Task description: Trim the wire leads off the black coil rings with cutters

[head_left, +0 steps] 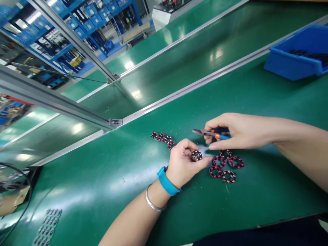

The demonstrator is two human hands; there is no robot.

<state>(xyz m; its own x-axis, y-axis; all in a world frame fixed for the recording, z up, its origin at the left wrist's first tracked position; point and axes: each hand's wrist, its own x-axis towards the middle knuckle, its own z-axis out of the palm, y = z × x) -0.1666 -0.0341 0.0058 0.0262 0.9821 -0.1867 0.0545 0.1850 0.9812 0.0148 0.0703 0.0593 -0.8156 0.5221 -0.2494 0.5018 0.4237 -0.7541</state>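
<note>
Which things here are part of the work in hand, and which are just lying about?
In use: small round copper-wound coil in left hand; orange-handled cutting pliers in right hand; red-wound ring coils.
Lying about: blue plastic bin; black cable.

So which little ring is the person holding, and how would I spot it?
Find the green table, then the left hand with the blue wristband. The ring sits pinched in its fingertips, beside the right hand holding pliers. The other rings lie flat on the table; this one is lifted off it.
</note>
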